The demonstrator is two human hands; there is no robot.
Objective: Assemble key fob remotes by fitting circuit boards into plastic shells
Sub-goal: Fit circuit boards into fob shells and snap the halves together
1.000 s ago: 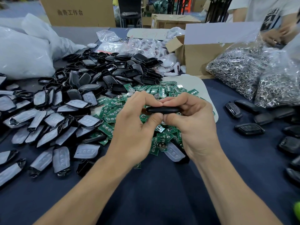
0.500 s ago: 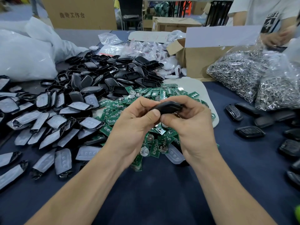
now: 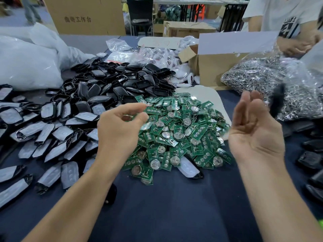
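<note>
While holding nothing, left hand (image 3: 118,126) loosely curled, right hand (image 3: 253,130) spread wide by a blurred fob (image 3: 277,102) at two o'clock: seemingly between units; next, pinch one circuit board (image 3: 176,130).

This is a workshop or small factory where lots of the same little thing get put together. A big table (image 3: 174,210) with a dark blue cloth is heaped with green circuit boards (image 3: 178,130), black plastic shells (image 3: 122,84) and clear bags of shiny metal rings (image 3: 258,75). Brown cardboard boxes (image 3: 83,14) stand on the table and on the floor behind it, and another person in a white shirt (image 3: 279,14) stands at the far side of the same table.
</note>
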